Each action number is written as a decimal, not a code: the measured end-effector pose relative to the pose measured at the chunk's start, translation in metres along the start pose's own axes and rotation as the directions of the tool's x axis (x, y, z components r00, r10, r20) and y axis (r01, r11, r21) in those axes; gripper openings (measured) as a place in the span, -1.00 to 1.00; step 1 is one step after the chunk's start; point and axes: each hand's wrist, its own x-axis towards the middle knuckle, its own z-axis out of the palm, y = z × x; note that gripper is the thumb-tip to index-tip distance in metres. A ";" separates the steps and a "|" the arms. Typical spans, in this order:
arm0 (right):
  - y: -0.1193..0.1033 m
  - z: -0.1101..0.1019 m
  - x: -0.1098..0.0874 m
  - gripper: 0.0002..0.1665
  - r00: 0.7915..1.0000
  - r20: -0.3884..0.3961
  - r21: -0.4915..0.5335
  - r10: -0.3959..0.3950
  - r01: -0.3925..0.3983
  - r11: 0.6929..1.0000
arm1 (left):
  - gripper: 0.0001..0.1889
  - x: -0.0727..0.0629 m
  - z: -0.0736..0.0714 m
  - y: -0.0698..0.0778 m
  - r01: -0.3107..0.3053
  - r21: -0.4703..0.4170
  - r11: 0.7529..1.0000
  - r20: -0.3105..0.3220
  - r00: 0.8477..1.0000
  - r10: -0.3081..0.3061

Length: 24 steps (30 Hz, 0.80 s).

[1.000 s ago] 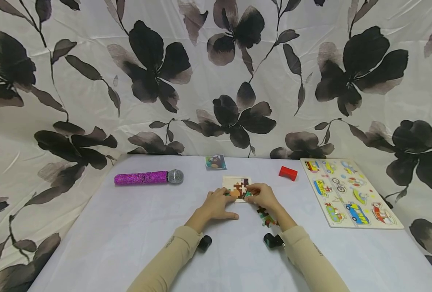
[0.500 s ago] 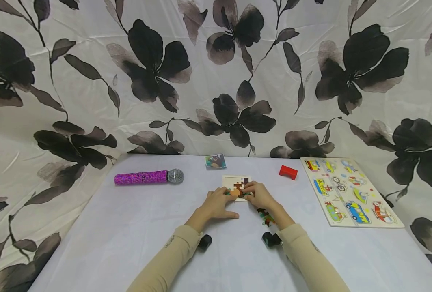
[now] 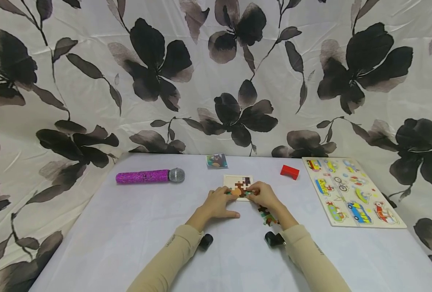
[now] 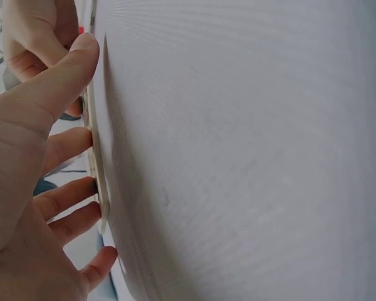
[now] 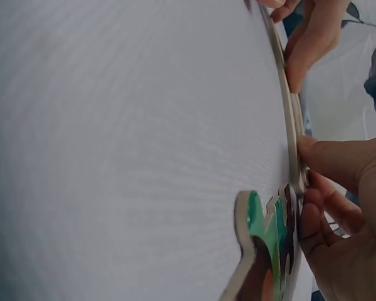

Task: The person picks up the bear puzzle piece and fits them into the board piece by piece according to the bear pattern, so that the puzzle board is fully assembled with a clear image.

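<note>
A small jigsaw board [image 3: 233, 177] with a pale wooden rim lies mid-table, partly filled with brown and orange pieces. My left hand [image 3: 217, 203] rests its fingertips on the board's left side, thumb stretched out toward the right. At the right side, my right hand [image 3: 265, 196] pinches a puzzle piece [image 3: 248, 193] with some green on it, low over the board; the fingers mostly hide it. Loose puzzle pieces [image 3: 268, 217] in green and brown lie below the right hand. The right wrist view shows the right thumb [image 5: 329, 160] against the board's edge.
A purple glitter microphone [image 3: 146, 177] lies to the left. Behind the board is a small picture card [image 3: 217, 161]. A red block [image 3: 290, 172] and a large vehicle puzzle board [image 3: 333, 205] are on the right. A floral cloth [image 3: 186, 101] hangs behind the table.
The right hand has shifted slightly left over the jigsaw board and then back to the right, fingertips staying at its right side. The left hand has kept its place.
</note>
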 end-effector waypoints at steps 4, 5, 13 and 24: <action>-0.001 -0.003 -0.001 -0.84 0.999 0.033 0.009 -0.035 0.035 0.999 | -0.29 0.001 0.000 0.000 -0.005 -0.004 1.000 -0.005 1.000 0.005; -0.001 -0.003 -0.001 -0.86 0.998 0.042 0.007 -0.044 0.043 0.999 | -0.29 0.001 0.000 0.000 -0.004 -0.003 1.000 -0.006 1.000 0.004; -0.005 -0.006 0.003 -0.70 0.996 0.091 0.018 -0.002 0.000 1.000 | -0.29 0.002 -0.001 0.000 -0.007 0.002 1.000 -0.011 1.000 0.007; -0.010 -0.009 0.011 -0.69 0.975 0.184 -0.112 -0.123 0.146 0.983 | -0.20 0.006 0.004 0.006 0.020 0.076 0.997 0.015 1.000 -0.021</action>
